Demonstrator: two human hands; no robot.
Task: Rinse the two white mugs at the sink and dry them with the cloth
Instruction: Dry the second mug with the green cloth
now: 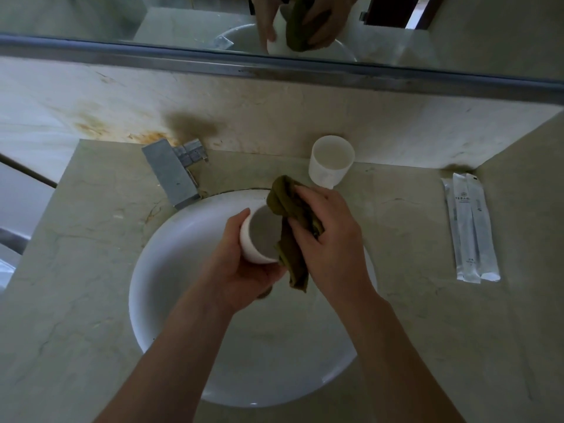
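Over the round white ceramic sink (pixel 171 279), the left hand (pixel 244 270) grips a white ceramic mug (pixel 256 239) while the right hand (pixel 332 239) presses an olive-green cloth (pixel 293 215) against its rim. A second white mug (pixel 331 160) stands upright on the beige marble counter (pixel 412 300) behind the basin

View: single head-worn camera, above and behind both hands.
Facing: forward and steeply down, close over them.
Beyond hands: mirror (pixel 183 19), seemingly repeating them; edges bend.

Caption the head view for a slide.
Left hand holds white mug over round white sink; right hand wipes with olive-green cloth.
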